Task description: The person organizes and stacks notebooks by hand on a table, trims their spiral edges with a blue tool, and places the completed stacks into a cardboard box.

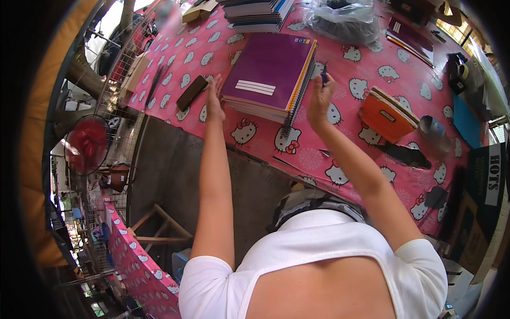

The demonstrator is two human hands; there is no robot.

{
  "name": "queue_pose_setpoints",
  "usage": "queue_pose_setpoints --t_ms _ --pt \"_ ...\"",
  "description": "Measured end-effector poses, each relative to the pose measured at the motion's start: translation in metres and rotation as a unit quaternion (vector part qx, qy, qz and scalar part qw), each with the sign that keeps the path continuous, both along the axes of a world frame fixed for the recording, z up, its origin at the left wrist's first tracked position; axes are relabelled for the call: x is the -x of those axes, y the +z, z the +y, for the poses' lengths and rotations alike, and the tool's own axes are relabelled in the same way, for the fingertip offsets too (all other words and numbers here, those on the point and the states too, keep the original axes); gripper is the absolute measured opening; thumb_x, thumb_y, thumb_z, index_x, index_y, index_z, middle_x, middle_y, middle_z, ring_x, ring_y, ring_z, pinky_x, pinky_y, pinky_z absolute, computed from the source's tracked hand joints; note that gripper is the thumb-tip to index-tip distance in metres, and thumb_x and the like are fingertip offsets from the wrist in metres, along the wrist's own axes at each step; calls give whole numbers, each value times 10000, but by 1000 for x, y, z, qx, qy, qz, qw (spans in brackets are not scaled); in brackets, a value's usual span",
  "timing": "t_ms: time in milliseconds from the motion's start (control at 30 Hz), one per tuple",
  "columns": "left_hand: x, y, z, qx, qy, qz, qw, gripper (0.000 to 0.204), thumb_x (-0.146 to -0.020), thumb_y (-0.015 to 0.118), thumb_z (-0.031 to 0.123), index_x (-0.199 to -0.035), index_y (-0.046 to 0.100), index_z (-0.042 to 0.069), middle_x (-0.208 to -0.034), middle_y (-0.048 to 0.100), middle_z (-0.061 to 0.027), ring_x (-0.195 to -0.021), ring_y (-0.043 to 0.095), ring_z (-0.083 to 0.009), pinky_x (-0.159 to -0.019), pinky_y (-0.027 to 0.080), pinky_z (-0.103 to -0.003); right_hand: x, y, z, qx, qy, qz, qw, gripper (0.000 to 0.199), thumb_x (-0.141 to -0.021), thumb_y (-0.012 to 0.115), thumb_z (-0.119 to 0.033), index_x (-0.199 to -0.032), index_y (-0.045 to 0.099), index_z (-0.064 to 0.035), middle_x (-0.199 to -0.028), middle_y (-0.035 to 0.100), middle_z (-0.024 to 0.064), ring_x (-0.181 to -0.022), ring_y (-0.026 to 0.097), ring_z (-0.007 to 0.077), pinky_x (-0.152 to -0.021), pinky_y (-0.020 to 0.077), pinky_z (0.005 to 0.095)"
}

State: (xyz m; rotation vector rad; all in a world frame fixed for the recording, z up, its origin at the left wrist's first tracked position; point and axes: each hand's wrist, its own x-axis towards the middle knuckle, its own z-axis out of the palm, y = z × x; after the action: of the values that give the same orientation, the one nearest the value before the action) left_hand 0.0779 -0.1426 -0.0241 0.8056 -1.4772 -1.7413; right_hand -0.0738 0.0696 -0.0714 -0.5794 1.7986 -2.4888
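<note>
Head view, purple notebook (271,66), colourful corner lettering (302,40), white label bars (255,87)

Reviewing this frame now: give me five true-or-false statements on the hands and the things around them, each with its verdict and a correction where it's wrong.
1. The purple-covered stack lies between the left hand and the right hand. True.
2. The left hand holds the blue pen-like item. False: the right hand holds it.
3. The orange case lies to the right of the right hand. True.
4. The tablecloth is plain green. False: it is pink with white cat faces.
5. The dark brown block lies to the right of the stack. False: it lies to the left.
</note>
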Motion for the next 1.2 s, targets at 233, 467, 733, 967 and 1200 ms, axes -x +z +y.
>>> queue_pose_setpoints --t_ms 233,467,733,967,1200 --pt "-8 -8 -7 -17 -28 -3 999 539 -870 631 231 -1332 448 21 -1283 521 -85 -1196 463 -170 -992 346 -297 -18 4 -19 -108 -83 70 988 541 -932 478 -462 -1166 445 25 -1065 460 171 -1040 417 296 -929 327 399" --pt "-25 -4 71 69 202 -3 977 412 -827 703 202 -1113 480 8 -1052 556 -93 -954 539 -135 -821 436 -256 5 21 87 -331 227 144 904 440 -873 564 -413 -1146 529 -69 -994 544 133 -979 516 333 -876 384 458" --pt "-2 2 197 338 49 -200 918 324 -728 766 145 -900 512 41 -796 567 -39 -672 559 -152 -624 472 -291 -5 61 95 -492 182 412 745 405 -812 626 -439 -1072 546 -138 -1008 544 93 -1005 538 289 -902 366 554" --pt "4 -1 200 333 95 -206 915 256 -716 759 110 -874 572 38 -775 636 -77 -693 616 -192 -645 482 -320 -3 64 87 -493 177 475 706 437 -805 634 -433 -1141 541 -170 -1046 526 82 -1070 503 274 -954 309 609" --pt "4 -1 204 324 112 -185 921 216 -711 755 97 -849 608 23 -848 669 -93 -751 641 -203 -688 490 -311 1 62 86 -496 135 512 688 448 -805 632 -436 -1151 545 -166 -1052 521 93 -1058 505 273 -953 328 592"
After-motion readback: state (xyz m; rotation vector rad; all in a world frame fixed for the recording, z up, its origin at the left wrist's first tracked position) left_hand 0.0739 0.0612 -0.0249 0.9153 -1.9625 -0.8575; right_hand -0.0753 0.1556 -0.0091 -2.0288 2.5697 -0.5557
